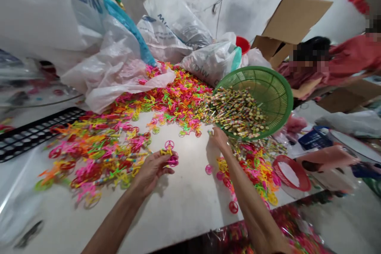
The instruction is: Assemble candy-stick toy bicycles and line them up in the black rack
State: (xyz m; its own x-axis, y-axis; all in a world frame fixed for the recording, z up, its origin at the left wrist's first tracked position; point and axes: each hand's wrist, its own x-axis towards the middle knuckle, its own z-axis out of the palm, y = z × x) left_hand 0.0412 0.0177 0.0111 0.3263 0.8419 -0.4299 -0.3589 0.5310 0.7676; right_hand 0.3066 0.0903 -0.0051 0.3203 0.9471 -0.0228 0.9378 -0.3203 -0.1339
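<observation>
The person's left hand (151, 172) is above a smooth white table (181, 206). Its fingers are closed together on small plastic pieces: a yellow flat piece (166, 151) and a bright pink ring piece (173, 161). A pink peace-sign ring (169, 145) stands just above them, but I cannot tell if the hand also holds it.

The right hand (219, 139) is near the lower rim of a round green plastic basket (276, 83), which sits tilted at the table. Its fingertips (212, 133) are close together beside the rim, but I cannot tell if they are clamped on something. Inside the basket lie many short striped sticks (235, 113), and some of them reach out past the rim.

Around both hands, wide heaps of neon pink, yellow, orange and green plastic rings (98, 154) cover the table on the left and under the basket, with bare table between the hands.

At the left edge of the table is a black perforated plastic rack (35, 135). Behind the heaps are large white plastic sacks (208, 63) and a brown cardboard box (293, 22). On the right are a round red basket (291, 174) and a co-worker in red clothes (351, 59).
</observation>
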